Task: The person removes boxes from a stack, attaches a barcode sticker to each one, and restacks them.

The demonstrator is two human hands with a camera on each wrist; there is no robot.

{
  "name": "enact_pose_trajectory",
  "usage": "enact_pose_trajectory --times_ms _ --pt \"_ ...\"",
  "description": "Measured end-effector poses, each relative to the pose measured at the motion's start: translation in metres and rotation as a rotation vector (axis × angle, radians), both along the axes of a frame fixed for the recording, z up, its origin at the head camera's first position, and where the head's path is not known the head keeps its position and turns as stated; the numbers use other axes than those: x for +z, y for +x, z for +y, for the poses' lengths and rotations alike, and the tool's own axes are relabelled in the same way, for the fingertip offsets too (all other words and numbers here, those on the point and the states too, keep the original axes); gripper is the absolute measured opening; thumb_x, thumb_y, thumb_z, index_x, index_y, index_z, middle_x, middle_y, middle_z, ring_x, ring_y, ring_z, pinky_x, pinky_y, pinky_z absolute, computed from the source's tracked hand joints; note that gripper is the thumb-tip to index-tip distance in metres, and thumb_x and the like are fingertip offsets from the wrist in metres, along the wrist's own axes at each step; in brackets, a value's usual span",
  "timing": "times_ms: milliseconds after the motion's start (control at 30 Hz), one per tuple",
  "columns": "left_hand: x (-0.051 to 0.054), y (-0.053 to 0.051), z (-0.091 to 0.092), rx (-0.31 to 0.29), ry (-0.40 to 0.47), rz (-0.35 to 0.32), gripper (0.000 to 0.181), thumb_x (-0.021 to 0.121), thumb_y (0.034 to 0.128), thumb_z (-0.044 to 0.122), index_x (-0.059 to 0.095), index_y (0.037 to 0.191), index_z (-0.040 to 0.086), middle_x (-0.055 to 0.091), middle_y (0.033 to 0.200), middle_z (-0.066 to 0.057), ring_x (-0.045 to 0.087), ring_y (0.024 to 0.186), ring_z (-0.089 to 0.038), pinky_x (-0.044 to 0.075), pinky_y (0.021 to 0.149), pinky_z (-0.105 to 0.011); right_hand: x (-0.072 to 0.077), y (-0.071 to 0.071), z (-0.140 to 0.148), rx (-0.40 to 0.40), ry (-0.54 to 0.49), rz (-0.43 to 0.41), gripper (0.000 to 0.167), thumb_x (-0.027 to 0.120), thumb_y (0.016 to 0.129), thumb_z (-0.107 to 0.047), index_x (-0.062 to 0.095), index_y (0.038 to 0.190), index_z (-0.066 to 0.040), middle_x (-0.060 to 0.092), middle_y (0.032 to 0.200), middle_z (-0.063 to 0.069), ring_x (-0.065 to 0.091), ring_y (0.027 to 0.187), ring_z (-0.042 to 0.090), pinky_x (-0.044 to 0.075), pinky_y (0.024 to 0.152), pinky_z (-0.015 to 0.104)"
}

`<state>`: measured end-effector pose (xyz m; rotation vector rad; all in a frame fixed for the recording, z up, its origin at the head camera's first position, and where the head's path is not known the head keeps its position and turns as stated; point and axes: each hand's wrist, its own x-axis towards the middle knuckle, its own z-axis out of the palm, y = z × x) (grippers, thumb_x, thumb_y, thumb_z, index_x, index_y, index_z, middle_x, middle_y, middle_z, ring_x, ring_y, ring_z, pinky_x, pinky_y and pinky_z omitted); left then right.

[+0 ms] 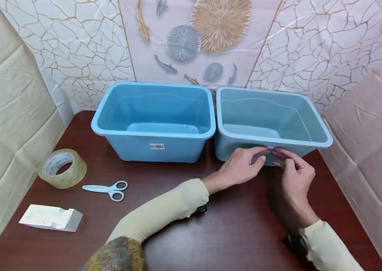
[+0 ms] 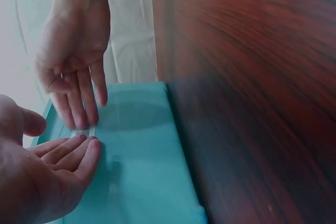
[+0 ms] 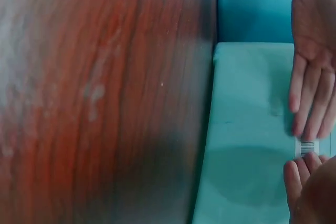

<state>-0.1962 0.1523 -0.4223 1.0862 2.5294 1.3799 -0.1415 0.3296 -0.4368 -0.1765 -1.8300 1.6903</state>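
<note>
Against the front wall of the right-hand grey-green plastic bin point(image 1: 231, 145), just under its rim, both hands meet at a small white barcode label point(image 3: 307, 148). My left hand point(image 1: 242, 165) touches the label's left side with extended fingertips. From the other side, my right hand point(image 1: 296, 177) lays its fingertips at the label, its fingers fairly straight. The left wrist view has the left hand point(image 2: 50, 177) low at the left and the right hand point(image 2: 76, 61) above it. Fingertips partly cover the label, and neither hand grips anything.
A blue bin point(image 1: 153, 148) with its own barcode label point(image 1: 157, 146) stands left of the grey-green one. Clear tape point(image 1: 75, 173), light-blue scissors point(image 1: 106, 188) and a white block-like object point(image 1: 50, 218) lie at the table's left. Fabric walls point(image 1: 363, 124) enclose the table.
</note>
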Motion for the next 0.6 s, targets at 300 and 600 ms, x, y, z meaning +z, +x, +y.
enact_pose_trajectory --times_ms 300,600 --pt "-0.004 -0.006 -0.005 -0.044 0.008 -0.020 0.041 0.051 0.1101 0.035 0.063 0.148 0.026 0.074 0.134 0.011 0.069 0.111 0.005 0.051 0.091 -0.009 -0.001 0.001 -0.002 0.021 0.001 0.017 0.044 0.036 0.102 0.001 0.077 0.110 0.012 0.083 0.100 0.005 0.081 0.090 0.014 0.063 0.076 0.024" --pt "0.020 -0.003 -0.041 -0.094 0.017 -0.020 0.045 0.051 0.1113 0.035 0.057 0.154 0.022 0.066 0.148 0.007 0.066 0.125 0.001 0.051 0.101 -0.015 0.001 0.001 0.011 -0.087 -0.025 0.066 0.042 0.038 0.100 0.002 0.077 0.106 0.013 0.083 0.096 0.007 0.080 0.083 0.016 0.063 0.073 0.023"
